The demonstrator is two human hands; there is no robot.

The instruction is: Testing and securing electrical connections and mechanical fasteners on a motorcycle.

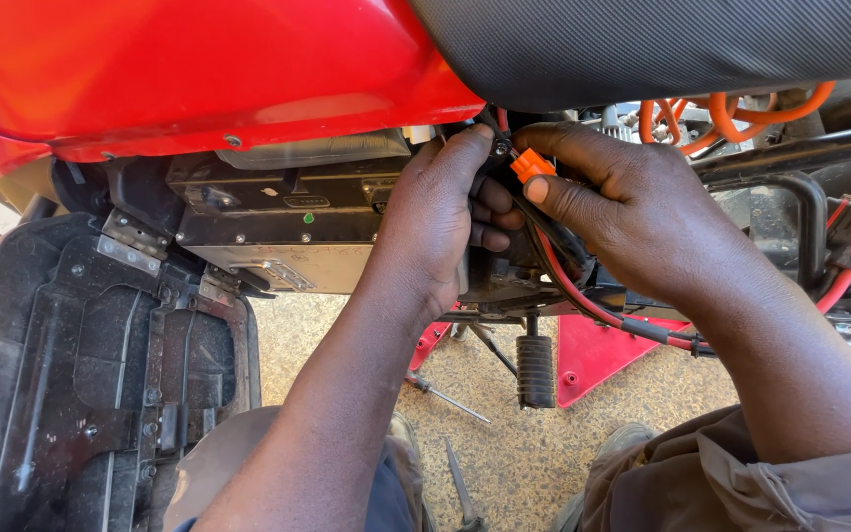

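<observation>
Orange connector (532,164), pinched between thumb and forefinger of the right hand (622,212), just under the black seat (662,44). Left hand (440,222), touching the right, fingers curled around the black wiring beside the connector. A red cable (593,305) runs below the right hand. Left of the left hand, a black battery box (278,222) under the red body panel (199,69); a footpeg (535,369) hangs below both hands.

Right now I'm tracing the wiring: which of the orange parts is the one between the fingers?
The small orange connector, pinched between the left hand and right hand. The other orange parts are coiled cables farther right under the seat, untouched.
</observation>
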